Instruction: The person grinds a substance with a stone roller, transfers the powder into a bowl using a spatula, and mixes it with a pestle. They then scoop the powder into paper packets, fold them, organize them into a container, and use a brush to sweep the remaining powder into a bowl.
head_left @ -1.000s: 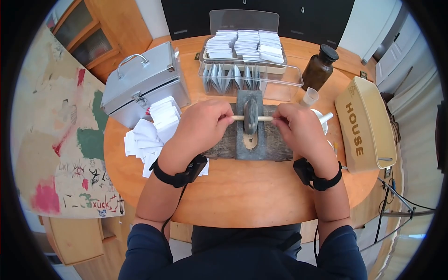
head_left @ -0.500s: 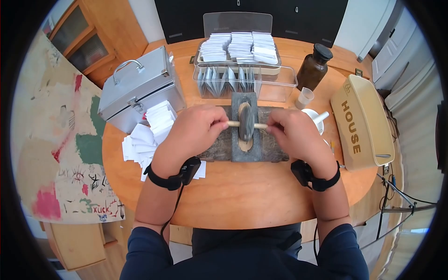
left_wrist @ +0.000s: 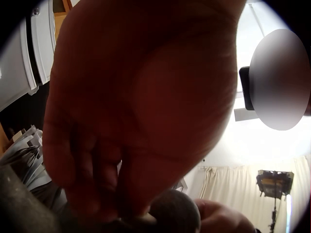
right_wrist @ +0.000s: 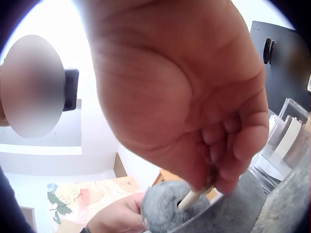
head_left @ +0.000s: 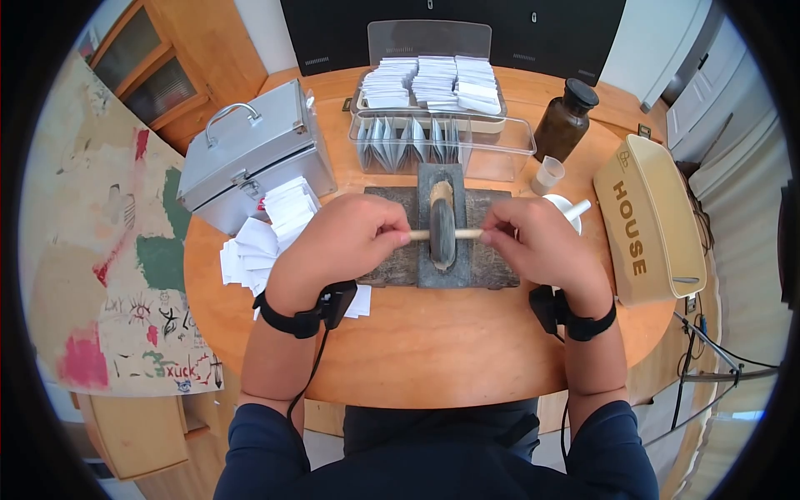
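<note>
Head view shows the left hand [head_left: 352,234] and the right hand [head_left: 540,239], fingers clamped on opposite ends of the wooden axle [head_left: 468,234], apparently to balance the stone wheel [head_left: 442,235] upright within the stone trough [head_left: 439,172], which lies across a weathered board [head_left: 388,272].

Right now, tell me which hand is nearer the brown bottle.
Right: the right hand, below the brown bottle in the head view, holds the rod at its right end; the left hand holds its left end, farther off.
</note>
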A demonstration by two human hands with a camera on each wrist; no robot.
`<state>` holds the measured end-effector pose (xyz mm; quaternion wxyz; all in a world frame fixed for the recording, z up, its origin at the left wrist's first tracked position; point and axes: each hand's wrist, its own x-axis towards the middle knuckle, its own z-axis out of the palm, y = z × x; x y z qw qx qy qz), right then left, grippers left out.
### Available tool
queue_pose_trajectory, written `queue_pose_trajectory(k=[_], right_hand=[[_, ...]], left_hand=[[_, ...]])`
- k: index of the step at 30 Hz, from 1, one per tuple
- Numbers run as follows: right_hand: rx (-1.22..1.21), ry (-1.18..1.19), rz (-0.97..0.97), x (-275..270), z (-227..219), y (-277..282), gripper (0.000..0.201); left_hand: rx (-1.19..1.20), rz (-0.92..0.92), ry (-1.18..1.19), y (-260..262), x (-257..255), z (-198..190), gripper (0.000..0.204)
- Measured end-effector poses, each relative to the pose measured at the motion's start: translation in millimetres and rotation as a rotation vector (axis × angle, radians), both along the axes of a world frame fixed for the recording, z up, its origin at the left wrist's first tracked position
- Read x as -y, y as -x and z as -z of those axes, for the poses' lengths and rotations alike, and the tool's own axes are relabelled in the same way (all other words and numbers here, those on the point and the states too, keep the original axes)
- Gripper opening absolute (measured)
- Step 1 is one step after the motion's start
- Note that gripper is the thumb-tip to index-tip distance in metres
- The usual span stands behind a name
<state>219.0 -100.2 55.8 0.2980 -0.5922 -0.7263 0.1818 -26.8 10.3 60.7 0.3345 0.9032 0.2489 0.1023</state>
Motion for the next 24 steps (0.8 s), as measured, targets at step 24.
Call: queue_pose_trajectory(k=[24], right_hand=[[0.081, -0.103, 0.08, -5, 8, 5, 0.004]], left_hand=[[0.107, -0.239, -0.356, -11, 7, 15, 0.011]])
